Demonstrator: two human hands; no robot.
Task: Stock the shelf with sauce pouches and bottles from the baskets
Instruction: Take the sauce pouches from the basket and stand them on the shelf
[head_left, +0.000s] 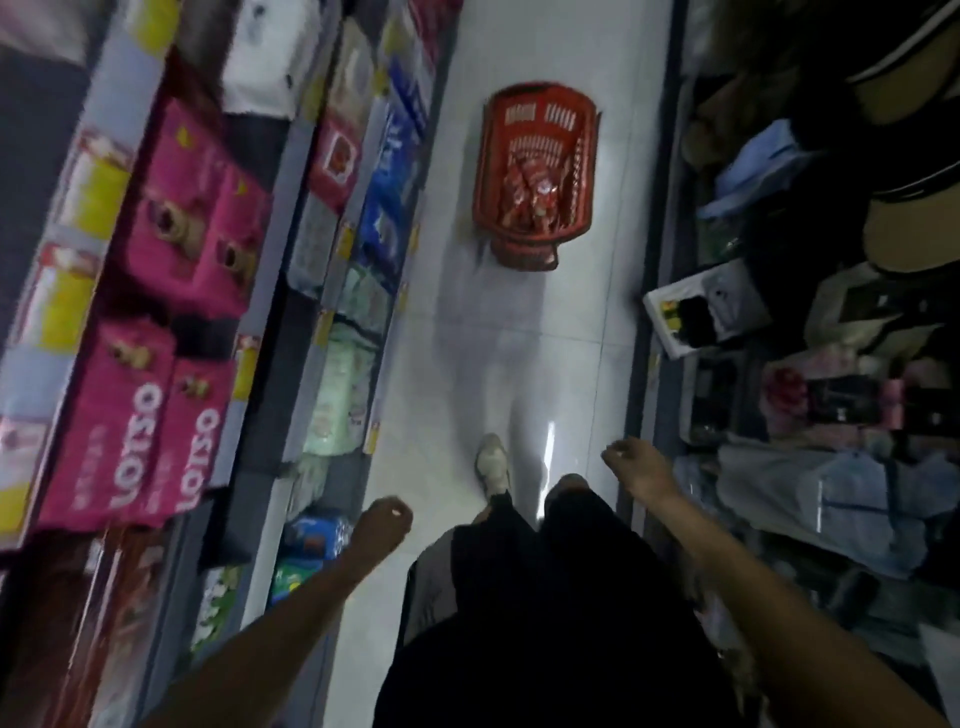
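Both arms hang low, left hand and right hand loosely curled and holding nothing. Well ahead on the white tiled floor sits a red slatted plastic basket of red sauce pouches. These are probably soft, light and slippery, so lifting by the basket's stiff rim looks safer. Pink cardboard cartons crowd the left shelving.

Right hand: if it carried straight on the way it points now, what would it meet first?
Likely the bare floor: the right hand hangs empty, pointing forward and slightly left. The red basket sits farther up the aisle, though depth is unclear.
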